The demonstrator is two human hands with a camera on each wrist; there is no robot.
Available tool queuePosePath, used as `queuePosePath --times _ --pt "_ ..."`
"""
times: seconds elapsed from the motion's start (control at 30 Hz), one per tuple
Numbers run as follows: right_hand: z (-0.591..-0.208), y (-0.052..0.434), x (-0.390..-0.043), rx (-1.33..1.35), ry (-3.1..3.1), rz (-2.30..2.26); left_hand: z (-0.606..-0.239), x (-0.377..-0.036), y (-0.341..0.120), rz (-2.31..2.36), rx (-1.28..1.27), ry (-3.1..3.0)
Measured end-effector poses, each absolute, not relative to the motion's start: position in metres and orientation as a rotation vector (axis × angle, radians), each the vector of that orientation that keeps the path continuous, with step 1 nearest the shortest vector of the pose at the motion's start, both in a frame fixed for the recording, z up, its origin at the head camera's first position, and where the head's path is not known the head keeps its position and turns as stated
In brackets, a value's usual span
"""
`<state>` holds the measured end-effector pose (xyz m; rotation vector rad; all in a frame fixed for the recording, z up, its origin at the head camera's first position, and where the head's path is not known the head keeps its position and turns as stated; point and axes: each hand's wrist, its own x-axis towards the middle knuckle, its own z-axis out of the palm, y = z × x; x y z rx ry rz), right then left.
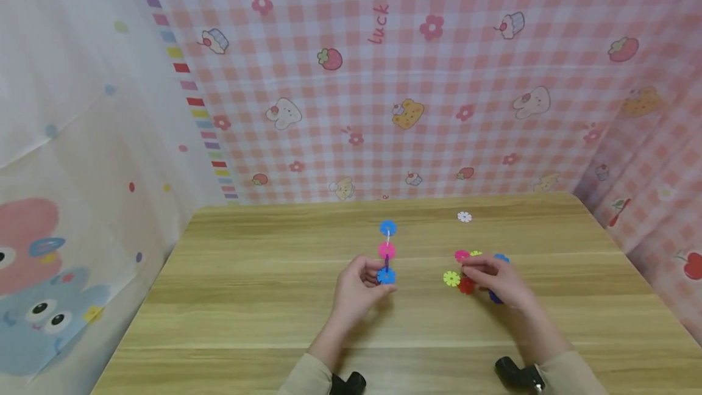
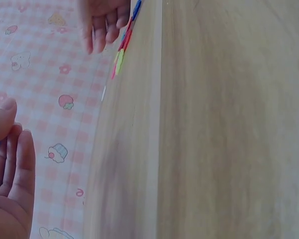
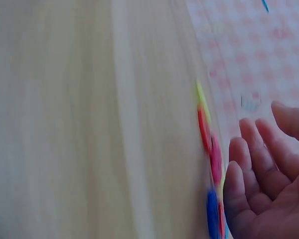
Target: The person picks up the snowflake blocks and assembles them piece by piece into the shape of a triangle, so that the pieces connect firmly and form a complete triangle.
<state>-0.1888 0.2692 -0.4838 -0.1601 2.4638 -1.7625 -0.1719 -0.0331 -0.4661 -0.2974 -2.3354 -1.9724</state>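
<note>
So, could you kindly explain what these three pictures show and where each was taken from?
There is no machine: a person works with bare hands at a wooden table. The wide picture comes from a head-worn camera; the two blurry ones from cameras on each wrist. The left hand pinches the near end of a chain of snowflake discs, blue, pink, blue. The right hand rests with its fingers on a loose pile of discs, red, yellow, pink and blue; whether it grips one is unclear. One white disc lies apart, farther back.
</note>
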Motion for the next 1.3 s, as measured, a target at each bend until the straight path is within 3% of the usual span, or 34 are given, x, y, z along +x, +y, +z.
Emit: queuePosePath --times 0.57,1.0,1.3 --pt "-0.482 0.335 -0.2 -0.018 2.802 -1.36 -0.476 -0.176 -0.047 -1.972 -0.357 -2.384" --pt "-0.49 0.345 -0.213 -0.333 2.839 -1.238 -0.479 -0.177 -0.05 -1.948 -0.346 -2.406" --pt "-0.494 0.351 -0.216 -0.34 2.883 -1.124 -0.477 -0.175 -0.05 -2.003 -0.333 -2.38"
